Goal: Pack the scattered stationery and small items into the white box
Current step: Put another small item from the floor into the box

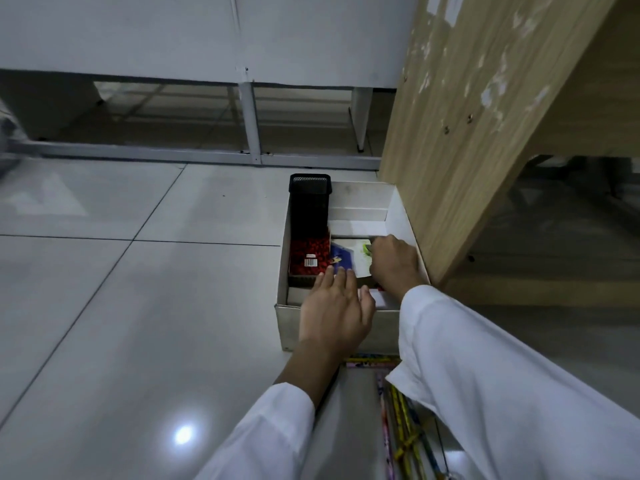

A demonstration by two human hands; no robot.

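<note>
The white box (360, 197) stands on the floor against a wooden panel. Inside it a black mesh pen holder (309, 206) lies along the left wall, with a red patterned packet (308, 259) below it. A white card with blue and green print (349, 254) lies in the middle of the box. My left hand (336, 313) reaches over the near wall, its straight fingers resting on the card's near edge. My right hand (393, 263) has its fingers curled on the card's right edge, inside the box. Below the box lie several pencils (401, 417) on the floor.
A wooden desk panel (478, 133) rises right beside the box. Grey floor tiles (138, 306) stretch to the left. A white partition on metal legs (251, 123) runs across the back.
</note>
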